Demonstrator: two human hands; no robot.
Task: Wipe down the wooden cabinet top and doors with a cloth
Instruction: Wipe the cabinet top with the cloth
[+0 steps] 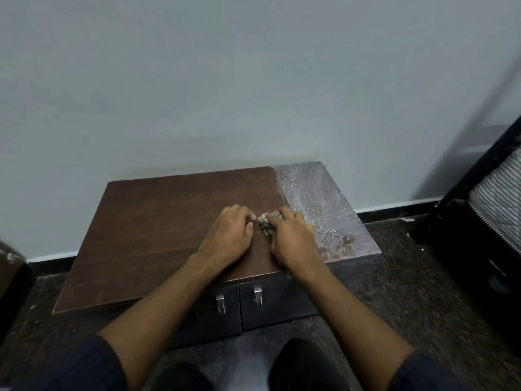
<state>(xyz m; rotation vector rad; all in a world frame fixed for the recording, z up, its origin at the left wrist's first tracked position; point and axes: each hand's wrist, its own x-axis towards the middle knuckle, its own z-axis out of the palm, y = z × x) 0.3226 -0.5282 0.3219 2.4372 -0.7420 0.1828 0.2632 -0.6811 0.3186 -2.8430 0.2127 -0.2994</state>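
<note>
Cabinet top (158, 221), against a pale wall (225, 80), is wet at right; both hands' fingers (284, 218) clamp a cloth (265, 221).

Dim, flat indoor light. The wall (253, 80) reads grey-blue, with a long diagonal shadow at right. Wet glare shines on the cabinet top (318, 198). Edges bow with wide-angle distortion; detail is soft.
</note>
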